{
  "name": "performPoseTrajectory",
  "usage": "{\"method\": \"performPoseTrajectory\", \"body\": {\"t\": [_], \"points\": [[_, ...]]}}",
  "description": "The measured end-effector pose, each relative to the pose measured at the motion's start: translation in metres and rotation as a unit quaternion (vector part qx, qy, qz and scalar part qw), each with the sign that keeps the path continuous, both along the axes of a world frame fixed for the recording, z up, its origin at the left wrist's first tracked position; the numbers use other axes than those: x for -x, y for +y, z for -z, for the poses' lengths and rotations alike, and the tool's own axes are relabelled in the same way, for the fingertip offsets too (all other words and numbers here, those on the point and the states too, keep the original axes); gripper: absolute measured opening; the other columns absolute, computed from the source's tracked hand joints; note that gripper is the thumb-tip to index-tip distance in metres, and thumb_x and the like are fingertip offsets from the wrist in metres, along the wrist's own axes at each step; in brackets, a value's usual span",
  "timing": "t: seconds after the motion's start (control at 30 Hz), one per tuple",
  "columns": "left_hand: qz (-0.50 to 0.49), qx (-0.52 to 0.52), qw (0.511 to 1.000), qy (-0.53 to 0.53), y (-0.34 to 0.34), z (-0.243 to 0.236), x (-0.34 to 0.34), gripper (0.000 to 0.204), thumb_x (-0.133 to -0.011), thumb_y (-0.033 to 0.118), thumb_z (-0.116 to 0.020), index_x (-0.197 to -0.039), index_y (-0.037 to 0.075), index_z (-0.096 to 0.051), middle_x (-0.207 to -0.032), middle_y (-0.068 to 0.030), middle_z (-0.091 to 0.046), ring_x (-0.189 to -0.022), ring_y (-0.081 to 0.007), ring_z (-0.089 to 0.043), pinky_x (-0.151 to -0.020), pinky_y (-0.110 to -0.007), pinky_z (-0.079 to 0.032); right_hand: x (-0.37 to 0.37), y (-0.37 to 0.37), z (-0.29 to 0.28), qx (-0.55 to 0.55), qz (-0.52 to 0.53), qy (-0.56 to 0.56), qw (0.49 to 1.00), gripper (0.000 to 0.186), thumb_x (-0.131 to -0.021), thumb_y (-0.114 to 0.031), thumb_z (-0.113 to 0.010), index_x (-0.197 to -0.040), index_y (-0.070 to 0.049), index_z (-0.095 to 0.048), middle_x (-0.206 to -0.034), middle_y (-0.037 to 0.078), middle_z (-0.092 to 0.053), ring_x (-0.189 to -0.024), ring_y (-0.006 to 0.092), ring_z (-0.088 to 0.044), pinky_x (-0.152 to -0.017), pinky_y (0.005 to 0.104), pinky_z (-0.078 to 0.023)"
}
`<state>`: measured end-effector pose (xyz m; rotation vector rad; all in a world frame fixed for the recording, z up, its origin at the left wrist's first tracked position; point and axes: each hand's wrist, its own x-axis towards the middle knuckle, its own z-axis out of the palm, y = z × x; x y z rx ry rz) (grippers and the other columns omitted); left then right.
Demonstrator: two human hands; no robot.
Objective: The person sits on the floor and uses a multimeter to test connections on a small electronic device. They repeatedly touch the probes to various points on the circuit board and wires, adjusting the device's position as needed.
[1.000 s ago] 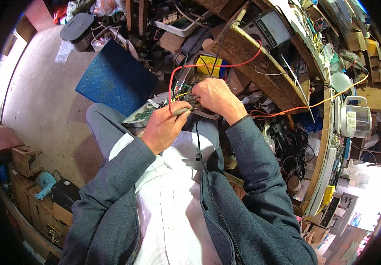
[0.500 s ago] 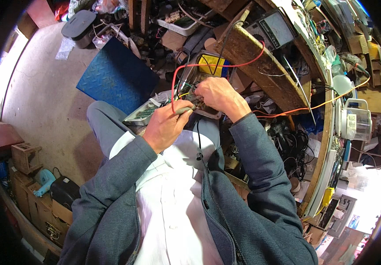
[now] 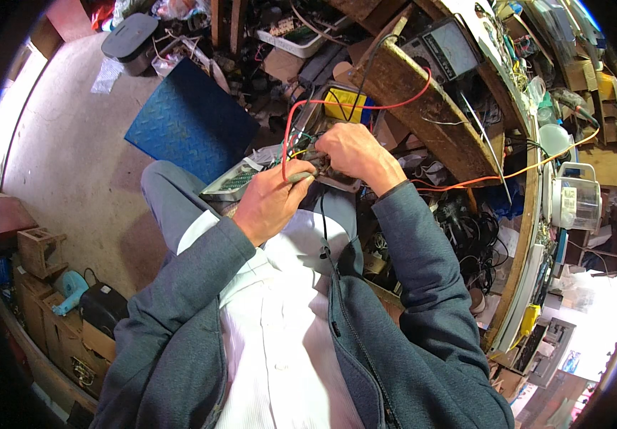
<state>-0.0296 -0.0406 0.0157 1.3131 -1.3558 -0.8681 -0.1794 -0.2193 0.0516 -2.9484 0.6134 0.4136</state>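
A left hand grips a red-leaded test probe angled between two and three o'clock; the open wired casing lies toward two, nearer the right hand, whose curled fingers hide any grip.

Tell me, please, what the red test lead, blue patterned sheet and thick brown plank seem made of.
Red test lead: probably smooth plastic or rubber insulation; it curves softly.
Blue patterned sheet: rubber, plastic or painted metal, unclear; tread texture shows.
Thick brown plank: likely worn wood; stained, uneven surface.
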Motion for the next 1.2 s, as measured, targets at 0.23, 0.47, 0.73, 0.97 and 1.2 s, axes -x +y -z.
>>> {"method": "performPoseTrajectory", "body": {"t": [0.23, 0.47, 0.73, 0.97, 1.2], "points": [[-0.004, 0.008, 1.0, -0.001, 0.0, 0.002, 0.0, 0.017, -0.102, 0.005, -0.068, -0.117, -0.001, -0.071, -0.102, -0.0154, -0.076, -0.087, -0.0256, -0.074, -0.081, -0.035, -0.057, -0.001, 0.001, 0.001, -0.002, 0.015, 0.023, 1.0, 0.014, -0.078, -0.01, -0.073, -0.09, -0.006, -0.08, -0.087, 0.017, -0.077, -0.09, 0.0388, -0.077, -0.075, 0.0498, -0.062], [-0.001, -0.011, 1.0, 0.011, 0.0, 0.001, 0.001, 0.017, -0.101, 0.005, -0.068, -0.117, -0.001, -0.07, -0.102, -0.0151, -0.076, -0.089, -0.0253, -0.074, -0.083, -0.035, -0.057, 0.001, -0.002, 0.0, -0.011, 0.004, 0.02, 1.0, 0.014, -0.078, -0.011, -0.071, -0.089, -0.006, -0.079, -0.084, 0.017, -0.076, -0.088, 0.0395, -0.076, -0.072, 0.0505, -0.061], [-0.014, 0.02, 1.0, 0.017, -0.001, 0.005, 0.003, 0.016, -0.099, 0.005, -0.071, -0.115, 0.002, -0.069, -0.096, -0.0173, -0.073, -0.083, -0.033, -0.073, -0.075, -0.038, -0.057, -0.003, -0.001, 0.002, -0.022, 0.008, 0.037, 0.999, 0.015, -0.078, -0.012, -0.074, -0.087, -0.003, -0.078, -0.088, 0.02, -0.077, -0.09, 0.0405, -0.077, -0.075, 0.0504, -0.062], [-0.003, -0.001, 1.0, 0.013, 0.001, 0.002, 0.0, 0.017, -0.101, 0.004, -0.069, -0.117, -0.001, -0.07, -0.102, -0.0162, -0.076, -0.089, -0.027, -0.076, -0.081, -0.035, -0.058, -0.004, 0.002, 0.002, -0.025, 0.012, 0.061, 0.998, 0.016, -0.078, -0.011, -0.074, -0.089, 0.0, -0.078, -0.088, 0.022, -0.076, -0.09, 0.0415, -0.077, -0.075, 0.0503, -0.062], [-0.005, 0.002, 1.0, 0.007, 0.001, 0.004, 0.001, 0.018, -0.1, 0.004, -0.069, -0.117, -0.001, -0.07, -0.103, -0.0167, -0.076, -0.091, -0.0274, -0.076, -0.083, -0.036, -0.058, 0.001, 0.0, 0.003, -0.032, 0.009, 0.027, 0.999, 0.019, -0.076, -0.009, -0.072, -0.094, -0.004, -0.078, -0.091, 0.02, -0.076, -0.093, 0.042, -0.075, -0.076, 0.0515, -0.06]]}}
